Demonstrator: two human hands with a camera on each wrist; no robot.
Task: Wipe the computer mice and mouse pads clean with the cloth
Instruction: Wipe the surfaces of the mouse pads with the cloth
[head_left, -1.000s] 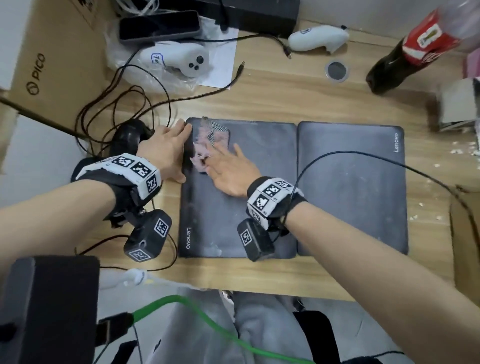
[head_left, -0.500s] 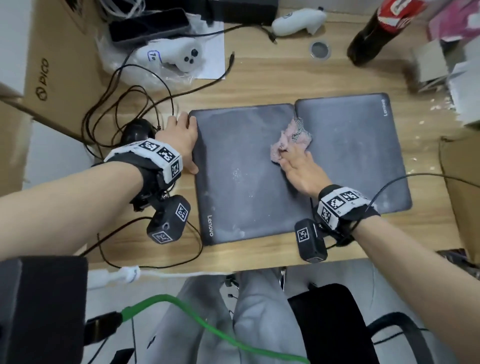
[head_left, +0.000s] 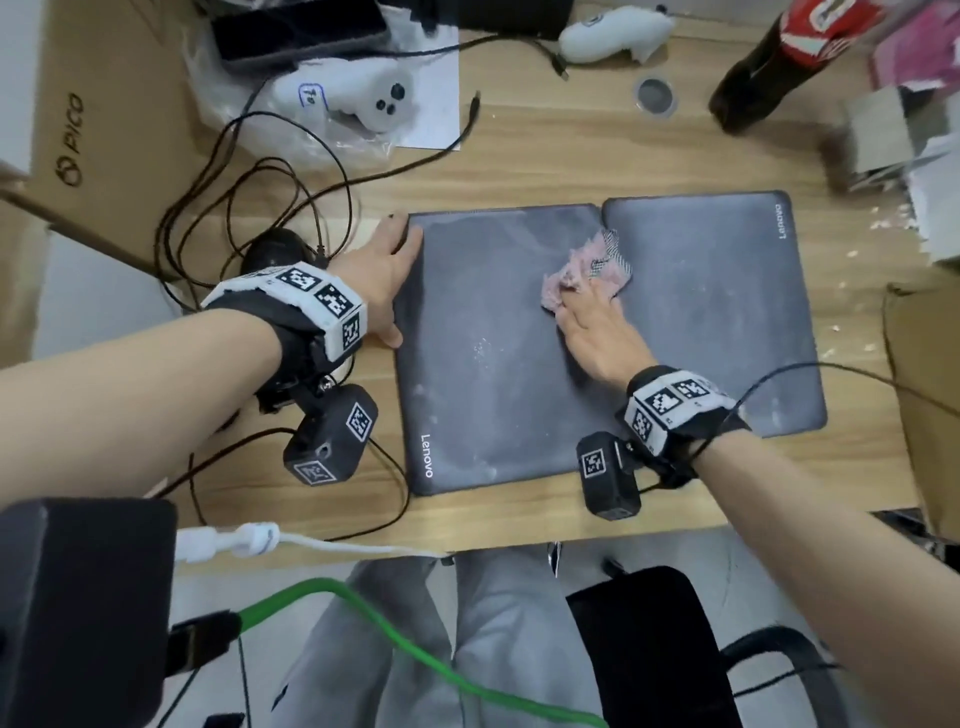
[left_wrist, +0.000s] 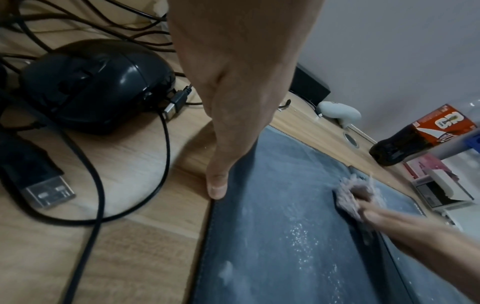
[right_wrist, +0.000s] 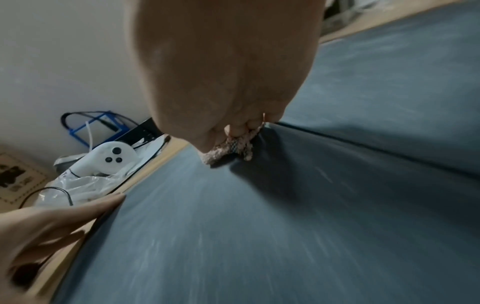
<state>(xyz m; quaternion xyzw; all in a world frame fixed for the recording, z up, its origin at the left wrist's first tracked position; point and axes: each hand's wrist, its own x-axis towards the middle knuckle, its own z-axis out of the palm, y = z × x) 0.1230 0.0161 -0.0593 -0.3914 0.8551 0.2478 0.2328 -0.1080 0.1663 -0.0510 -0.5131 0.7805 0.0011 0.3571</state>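
- Right hand (head_left: 592, 325) flat on the pink cloth (head_left: 584, 270), fingers straight, pressing it down, not wrapped round it
- Cloth bunched up near the far right corner of the left mouse pad (head_left: 483, 353), just beside the seam with the right mouse pad (head_left: 727, 312), one checked corner sticking out over the seam
- Left hand (head_left: 382, 283) open, fingers straight, lying along the left edge of the left mouse pad, thumb tip touching that edge in the left wrist view (left_wrist: 217, 185)
- Two grey pads side by side on the wooden desk (head_left: 571, 166), edges touching, both with pale dusty streaks and white specks
- Black mouse (left_wrist: 96, 82) on the desk just left of the left hand, apart from the pads, among black cables (head_left: 249, 171)
- White game controller (head_left: 363, 93) on a plastic bag at the far left of the desk, a second white one (head_left: 608, 28) further back
- Dark soda bottle (head_left: 769, 67) with a red label lying tilted at the far right
- Cardboard box (head_left: 93, 130) beside the desk on the left
- Green cable (head_left: 415, 644) across grey trousers below the desk edge
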